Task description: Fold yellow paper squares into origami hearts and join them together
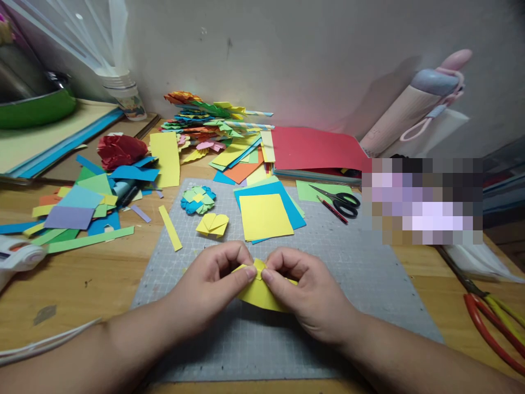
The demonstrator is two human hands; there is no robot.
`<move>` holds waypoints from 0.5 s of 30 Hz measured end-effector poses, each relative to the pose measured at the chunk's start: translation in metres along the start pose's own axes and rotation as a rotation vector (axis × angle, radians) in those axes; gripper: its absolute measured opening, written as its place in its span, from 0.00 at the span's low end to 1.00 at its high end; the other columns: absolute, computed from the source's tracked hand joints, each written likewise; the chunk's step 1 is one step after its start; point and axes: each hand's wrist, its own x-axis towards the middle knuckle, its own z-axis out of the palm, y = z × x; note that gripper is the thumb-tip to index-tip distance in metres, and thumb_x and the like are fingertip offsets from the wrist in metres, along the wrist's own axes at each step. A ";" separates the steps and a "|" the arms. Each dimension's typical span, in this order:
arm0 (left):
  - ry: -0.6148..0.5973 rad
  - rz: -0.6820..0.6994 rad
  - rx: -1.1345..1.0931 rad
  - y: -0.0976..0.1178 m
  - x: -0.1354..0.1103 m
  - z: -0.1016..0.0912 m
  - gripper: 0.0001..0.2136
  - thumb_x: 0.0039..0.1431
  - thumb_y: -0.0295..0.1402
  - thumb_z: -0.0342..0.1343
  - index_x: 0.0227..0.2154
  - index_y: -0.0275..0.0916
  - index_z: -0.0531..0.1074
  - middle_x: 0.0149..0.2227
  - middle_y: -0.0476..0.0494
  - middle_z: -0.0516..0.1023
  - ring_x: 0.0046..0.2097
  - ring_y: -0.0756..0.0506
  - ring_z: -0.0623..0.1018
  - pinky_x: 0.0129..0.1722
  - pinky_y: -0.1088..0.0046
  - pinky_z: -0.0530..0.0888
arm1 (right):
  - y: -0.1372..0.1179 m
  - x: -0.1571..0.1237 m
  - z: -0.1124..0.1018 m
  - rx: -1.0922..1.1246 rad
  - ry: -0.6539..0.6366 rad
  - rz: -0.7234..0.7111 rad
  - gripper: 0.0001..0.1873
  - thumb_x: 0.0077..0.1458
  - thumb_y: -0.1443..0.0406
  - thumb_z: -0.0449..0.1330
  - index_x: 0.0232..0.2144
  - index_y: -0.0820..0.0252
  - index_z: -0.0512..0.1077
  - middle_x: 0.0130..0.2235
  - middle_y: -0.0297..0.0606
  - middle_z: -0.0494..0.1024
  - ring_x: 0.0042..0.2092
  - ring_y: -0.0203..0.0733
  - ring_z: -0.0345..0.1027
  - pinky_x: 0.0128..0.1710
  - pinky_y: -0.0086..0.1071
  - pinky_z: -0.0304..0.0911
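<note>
Single head-mounted view looks forward and down, close above the cutting mat (353, 262) on the near table (94, 279); the wall (311, 60) stands far.

Yellow paper (259, 293) mostly hidden between the hands; orange-handled tool (492, 323) cut off (right edge)

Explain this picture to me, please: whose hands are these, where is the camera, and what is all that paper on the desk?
No machine here: a person wears a camera on the head, looking down at their own hands. The left hand and right hand together pinch a folded yellow paper piece above a grey cutting mat on a wooden desk. On the mat lie a yellow folded heart, a blue-green paper flower, a stack of yellow and blue sheets and black scissors. Coloured scraps lie at the left, red-handled scissors at the right. One patch is blurred out.
</note>
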 end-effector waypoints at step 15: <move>0.039 -0.004 0.021 -0.001 0.002 -0.001 0.08 0.56 0.34 0.52 0.24 0.38 0.64 0.24 0.53 0.64 0.29 0.51 0.63 0.29 0.76 0.61 | 0.004 0.004 -0.001 0.164 -0.105 0.045 0.11 0.49 0.60 0.60 0.25 0.59 0.63 0.24 0.28 0.62 0.26 0.31 0.53 0.26 0.27 0.52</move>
